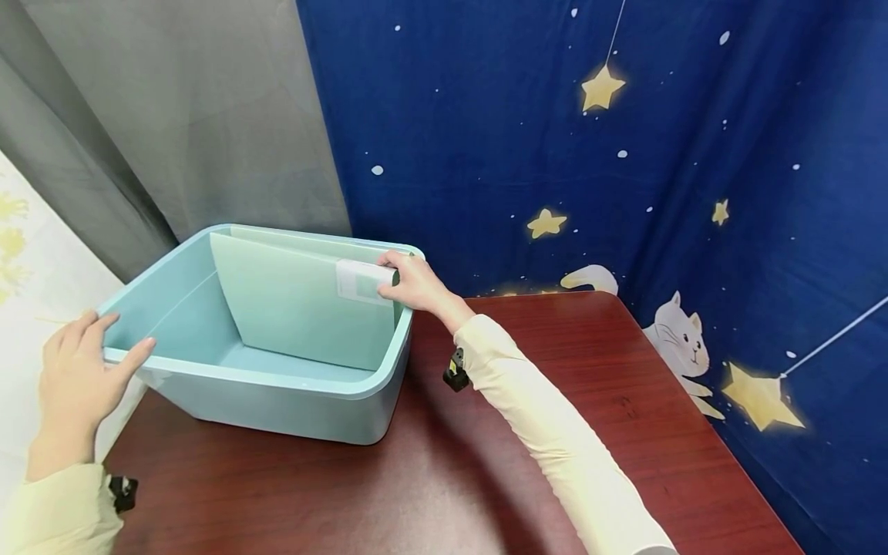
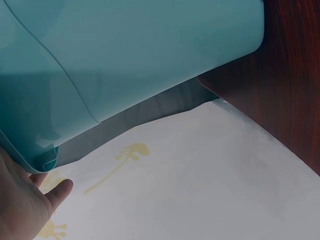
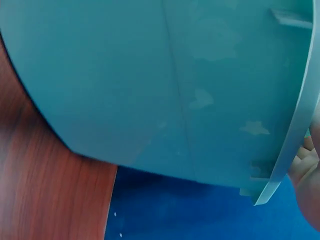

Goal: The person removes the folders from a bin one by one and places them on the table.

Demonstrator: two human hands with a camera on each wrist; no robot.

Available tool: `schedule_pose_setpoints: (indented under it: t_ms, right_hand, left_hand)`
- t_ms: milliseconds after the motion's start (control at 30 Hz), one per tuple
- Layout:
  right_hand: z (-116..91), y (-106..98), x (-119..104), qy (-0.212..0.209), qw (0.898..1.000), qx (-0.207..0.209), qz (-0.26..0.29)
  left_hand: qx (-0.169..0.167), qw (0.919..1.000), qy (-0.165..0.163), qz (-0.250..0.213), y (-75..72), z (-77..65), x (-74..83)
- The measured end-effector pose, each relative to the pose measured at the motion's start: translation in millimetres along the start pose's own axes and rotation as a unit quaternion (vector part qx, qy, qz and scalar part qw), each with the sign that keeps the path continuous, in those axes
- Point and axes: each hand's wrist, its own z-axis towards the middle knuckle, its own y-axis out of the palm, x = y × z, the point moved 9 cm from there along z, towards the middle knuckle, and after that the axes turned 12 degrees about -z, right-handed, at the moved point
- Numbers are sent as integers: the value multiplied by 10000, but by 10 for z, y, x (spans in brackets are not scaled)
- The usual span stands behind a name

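Observation:
A light blue plastic bin (image 1: 277,412) stands on the table. Inside it, upright and slightly tilted, is a flat pale green file folder (image 1: 291,308) with a white label band near its top right. My right hand (image 1: 419,284) grips that top right corner, thumb on the near side and fingers over the far side. At the bin's near left corner, my left hand (image 1: 83,370) rests with fingers spread over the rim and thumb extended. In the left wrist view the left hand (image 2: 22,200) is partly cut off. The bin wall hides most of the right hand (image 3: 307,172) in its wrist view.
A second pale green panel (image 1: 298,237) stands behind the folder, along the bin's far wall. The reddish-brown wooden table (image 1: 555,370) extends to the right. Behind it hang a grey curtain (image 1: 194,116) and a blue star-patterned curtain (image 1: 479,139); white patterned cloth (image 2: 200,185) lies left of the table.

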Motion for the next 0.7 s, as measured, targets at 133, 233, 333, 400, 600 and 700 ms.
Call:
schedule_pose_setpoints:
  t_ms: [133,233,333,400,600,700]
  right_hand:
    - [-11,-32,-8,58,9987,243,436]
    - [-28,-56,-24,89,9962,441,740]
    - [-46,-109,-50,88,9925,770,945]
    - [-55,-171,-78,42,9889,1069,1028]
    - [-78,-412,-148,145,9738,1692,1513]
    - [-99,-554,-155,227,9639,1906,1847]
  left_hand:
    - [-15,10000,-13,-1,5,-6,2]
    - [-20,10000,-13,-9,4,-5,7]
    - [-15,10000,-15,-13,1,-2,12]
    - [-30,10000,-44,2,6,1,12]
    - [-68,9999,-110,-11,11,-2,-8]
    - [-74,9999,-116,-9,12,-2,-16]
